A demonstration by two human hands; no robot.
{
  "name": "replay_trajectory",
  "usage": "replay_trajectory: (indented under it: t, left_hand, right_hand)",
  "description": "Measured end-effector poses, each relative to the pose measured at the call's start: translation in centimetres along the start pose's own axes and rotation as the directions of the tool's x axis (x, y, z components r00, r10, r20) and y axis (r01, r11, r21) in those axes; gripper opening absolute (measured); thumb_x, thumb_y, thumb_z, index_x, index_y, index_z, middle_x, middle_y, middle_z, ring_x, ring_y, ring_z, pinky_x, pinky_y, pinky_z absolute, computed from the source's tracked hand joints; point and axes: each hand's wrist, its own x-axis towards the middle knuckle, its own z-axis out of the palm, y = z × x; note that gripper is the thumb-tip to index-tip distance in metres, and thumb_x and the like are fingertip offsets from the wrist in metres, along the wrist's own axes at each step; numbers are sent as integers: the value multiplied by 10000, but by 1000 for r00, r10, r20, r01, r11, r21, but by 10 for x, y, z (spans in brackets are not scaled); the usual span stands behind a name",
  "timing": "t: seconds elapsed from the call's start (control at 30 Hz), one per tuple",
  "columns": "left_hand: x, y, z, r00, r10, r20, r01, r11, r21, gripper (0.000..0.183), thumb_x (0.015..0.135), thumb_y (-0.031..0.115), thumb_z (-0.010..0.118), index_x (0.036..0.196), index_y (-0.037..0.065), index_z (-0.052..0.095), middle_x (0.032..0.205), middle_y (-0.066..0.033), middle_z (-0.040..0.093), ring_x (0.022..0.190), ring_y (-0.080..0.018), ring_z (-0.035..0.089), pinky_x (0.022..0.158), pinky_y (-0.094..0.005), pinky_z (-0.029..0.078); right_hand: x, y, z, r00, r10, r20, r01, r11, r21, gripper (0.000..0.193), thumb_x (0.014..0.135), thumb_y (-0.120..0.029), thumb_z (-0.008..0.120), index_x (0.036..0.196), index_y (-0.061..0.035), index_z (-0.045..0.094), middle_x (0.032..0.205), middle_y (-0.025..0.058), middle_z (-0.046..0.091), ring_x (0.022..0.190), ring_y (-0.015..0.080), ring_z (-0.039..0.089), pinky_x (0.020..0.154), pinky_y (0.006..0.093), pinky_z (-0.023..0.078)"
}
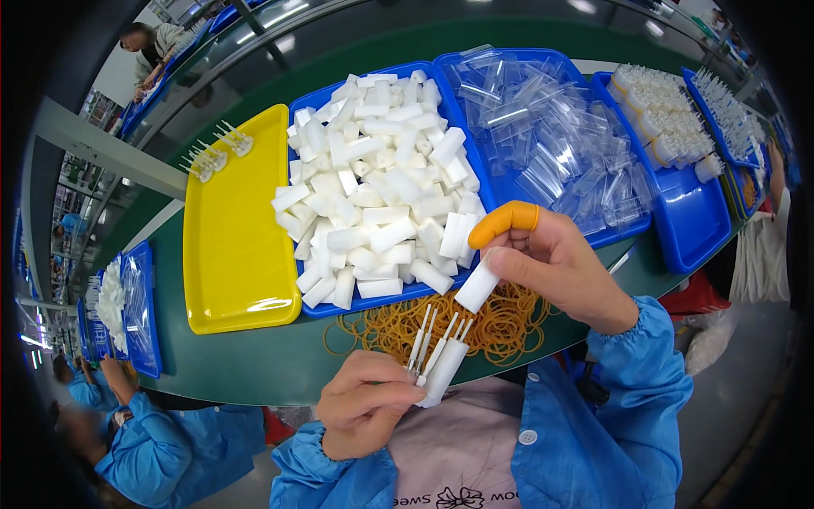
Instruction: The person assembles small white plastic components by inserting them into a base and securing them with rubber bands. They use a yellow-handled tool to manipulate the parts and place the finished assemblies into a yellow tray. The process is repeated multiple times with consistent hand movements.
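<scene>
My left hand [366, 409] is closed around the base of a white plastic part with thin metal pins [418, 343], which point up and away from me. A white foam block [446, 373] sits over some of those pins, on the right side of the part; my fingers hide the base. Just above it, my right hand [566, 267] pinches another white foam block [477, 287] between thumb and forefinger. An orange finger cot [506, 222] covers that forefinger. The lower end of this block is close to the pin tips; whether they touch I cannot tell.
Loose rubber bands [500, 335] lie under my hands. Ahead are a blue tray [309, 307] heaped with foam blocks, a yellow tray [237, 254] with pinned parts, and a blue tray [623, 232] of clear plastic sleeves. Farther right, another blue tray [691, 216] holds banded pieces. Co-workers sit nearby.
</scene>
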Motion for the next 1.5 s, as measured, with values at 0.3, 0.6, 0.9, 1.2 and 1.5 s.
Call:
replay_trajectory:
  t: [0.3, 0.6, 0.9, 1.2, 1.5]
  left_hand:
    - [0, 1, -1, 999, 13, 44, -14, 999, 34, 212, 677, -69, 700, 852, 51, 708, 879, -71, 614, 771, -207, 580, 661, -296, 456]
    - [-2, -2, -1, 997, 23, 78, -27, 998, 52, 219, 680, -62, 696, 865, 54, 711, 887, -68, 616, 776, -212, 582, 667, -300, 460]
    - [0, -3, 0, 995, 27, 96, -39, 991, 125, 256, 655, -74, 701, 873, 60, 706, 882, -72, 612, 788, -216, 587, 678, -298, 471]
    - [-4, 6, 10, 998, -59, -26, 62, 986, 157, 221, 727, -13, 692, 937, 28, 634, 927, -134, 597, 817, -211, 585, 695, -292, 482]
    - [-8, -12, -1, 922, -341, -182, 280, 914, -293, 165, 820, 21, 654, 972, -11, 599, 988, -81, 522, 859, -128, 514, 750, -240, 432]
  right_hand:
    - [-1, 5, 4, 998, 53, 20, -54, 997, 57, 189, 870, -149, 610, 987, -1, 593, 845, 3, 603, 758, 47, 540, 699, 196, 443]
    - [-2, 4, 2, 987, 154, 50, -159, 981, 111, 149, 863, -135, 604, 961, -25, 581, 875, 13, 605, 818, 62, 559, 753, 211, 441]
    - [-8, 0, 17, 992, 71, 101, -69, 997, -32, 124, 826, -99, 660, 903, -17, 607, 870, 3, 608, 789, 63, 552, 715, 204, 440]
    - [-27, 0, 42, 985, -87, 146, 103, 990, -100, 180, 823, -144, 669, 946, -25, 614, 799, 32, 617, 706, 89, 565, 595, 224, 438]
    - [4, 10, 29, 915, -388, 107, 325, 555, -766, 363, 713, -265, 716, 971, -28, 623, 837, 44, 574, 784, 222, 546, 677, 353, 396]
